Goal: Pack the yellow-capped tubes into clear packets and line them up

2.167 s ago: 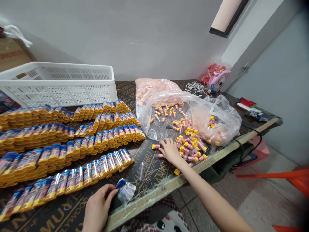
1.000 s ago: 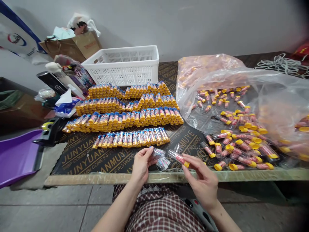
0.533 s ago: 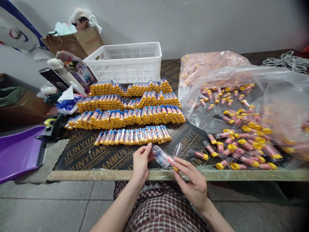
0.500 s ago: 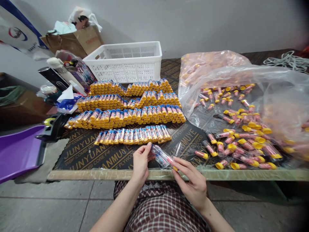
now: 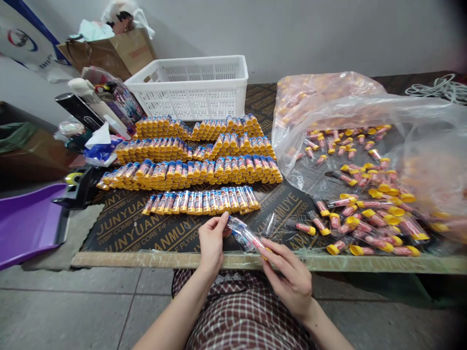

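Note:
Between my hands, just above the table's front edge, is a slim clear tube (image 5: 248, 235) with pink-red print and a yellow end. My left hand (image 5: 212, 239) pinches its far upper end between thumb and fingers. The fingers of my right hand (image 5: 286, 272) close on its lower, yellow end. A blue printed clear wrapper (image 5: 241, 241) shows partly beneath the tube; whether a hand also touches it I cannot tell. A separate clear sleeve (image 5: 269, 223) lies just right of it. Beyond my left hand runs a row of wrapped tubes (image 5: 202, 201) with blue and yellow ends.
Stacked rows of wrapped tubes (image 5: 204, 170) stand before a white plastic basket (image 5: 189, 99). Loose yellow-capped tubes (image 5: 377, 216) spill from a clear plastic bag (image 5: 292, 167) at right. A purple dustpan (image 5: 31, 223) sits at left, near bottles and a paper bag (image 5: 134, 51).
The view has shifted slightly. Both hands keep their hold on the tube, which has barely moved.

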